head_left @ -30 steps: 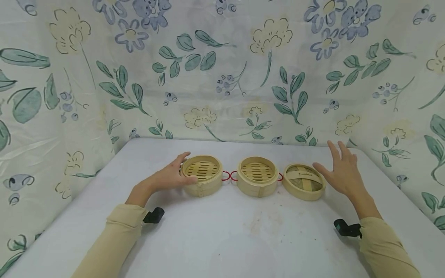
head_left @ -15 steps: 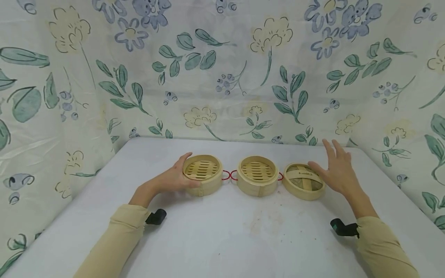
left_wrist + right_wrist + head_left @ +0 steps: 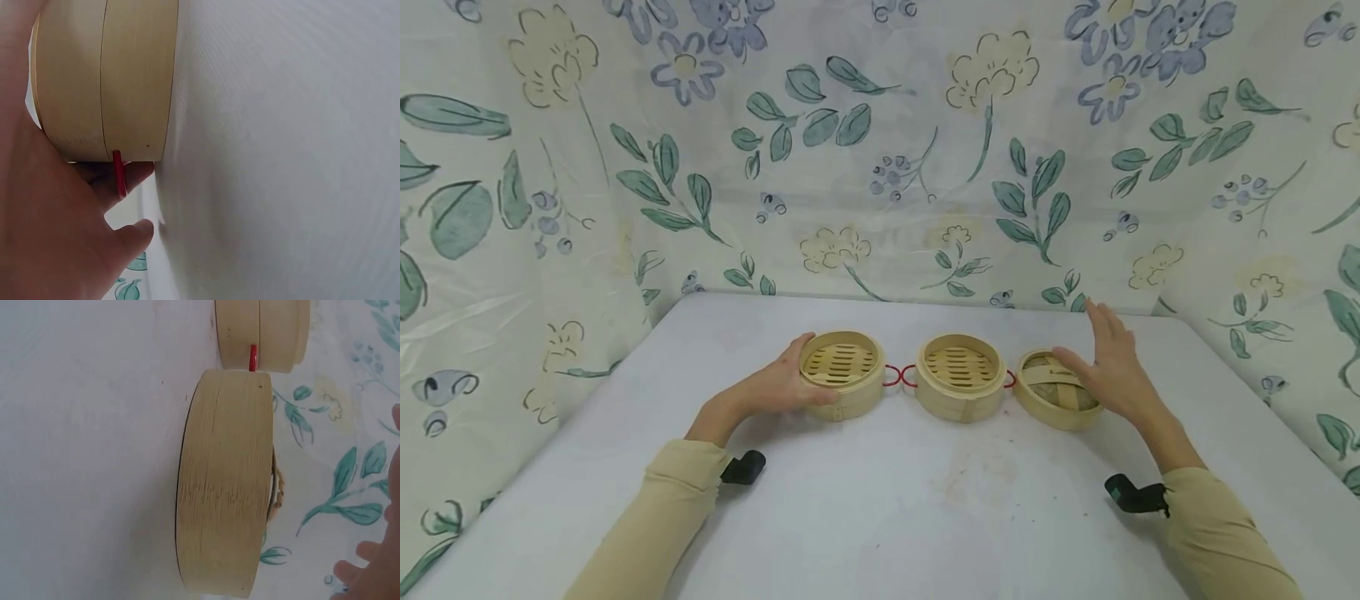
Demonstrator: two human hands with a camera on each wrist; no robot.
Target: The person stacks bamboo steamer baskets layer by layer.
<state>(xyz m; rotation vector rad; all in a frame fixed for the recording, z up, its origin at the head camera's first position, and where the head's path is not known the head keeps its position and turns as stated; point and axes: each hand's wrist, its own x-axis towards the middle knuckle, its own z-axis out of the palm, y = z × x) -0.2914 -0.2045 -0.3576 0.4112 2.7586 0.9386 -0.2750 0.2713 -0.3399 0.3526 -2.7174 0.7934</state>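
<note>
Item one: left bamboo steamer basket (image 3: 841,373), round, slatted floor showing, standing upright on the white desk (image 3: 880,517) toward its far edge, left of the middle of that edge. The left hand (image 3: 778,385) grips it from the near-left side, thumb along the near wall and fingers curled round the far-left rim; the left wrist view shows the palm against the basket wall (image 3: 106,81) and a red loop handle (image 3: 119,173) between wall and fingers. Item two: middle steamer basket (image 3: 960,377), same make, upright, just right of the first; the red loops (image 3: 898,377) of the two sit side by side in the gap between them. Item three: woven bamboo lid (image 3: 1057,390), rightmost in the row, just beside the middle basket, with a flat strap handle across its top; the right wrist view shows its side wall (image 3: 225,481) resting on the desk. The right hand (image 3: 1108,373) is spread, fingers straight, over the lid's right side, holding nothing; whether the palm touches the lid cannot be told. Both forearms wear tan sleeves (image 3: 647,525), with black camera mounts (image 3: 743,467) at the wrists. Floral cloth (image 3: 880,150) hangs behind and beside the desk.
</note>
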